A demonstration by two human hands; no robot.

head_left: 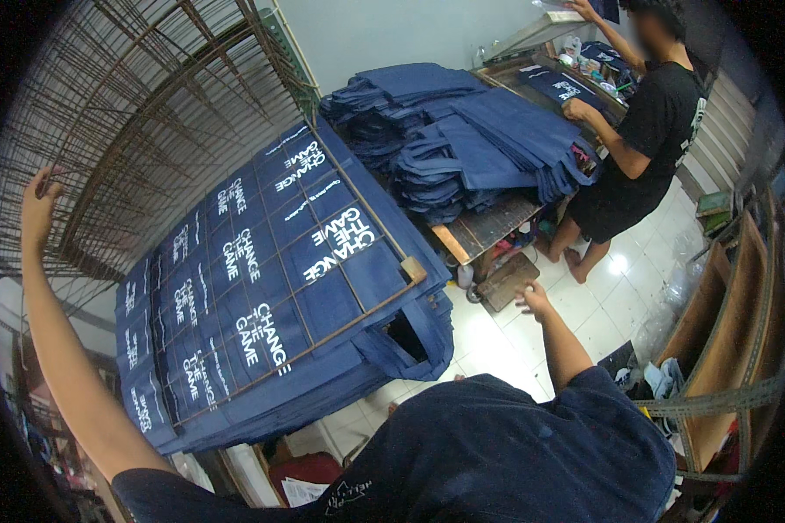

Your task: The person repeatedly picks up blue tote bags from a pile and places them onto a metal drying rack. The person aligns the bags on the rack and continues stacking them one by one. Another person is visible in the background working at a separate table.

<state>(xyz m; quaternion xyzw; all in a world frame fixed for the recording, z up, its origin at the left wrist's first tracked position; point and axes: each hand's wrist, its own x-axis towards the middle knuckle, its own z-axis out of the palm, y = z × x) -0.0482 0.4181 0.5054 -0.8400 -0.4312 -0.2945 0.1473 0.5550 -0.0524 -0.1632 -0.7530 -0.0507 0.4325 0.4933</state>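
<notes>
My left arm reaches up at the left, and my left hand [40, 202] is closed on the edge of a rusty wire drying rack [148, 131] whose shelves are tilted up in a stack. Below them lies a lower wire shelf, covered with rows of navy blue fabric bags [262, 270] with white print; more bags are layered beneath. One bag's handle loop hangs over the near right corner, beside a wooden block [414, 269] on the frame. Out to the right, over the tiled floor, my right hand [532, 299] is empty, its fingers loosely bent and apart.
Piles of navy bags [488, 139] cover a wooden table [488, 228] ahead. At its far side a person in black [650, 131] holds up a framed screen [532, 35] over a printed bag [556, 84]. Wooden boards and a metal-strip shelf [715, 405] stand at the right.
</notes>
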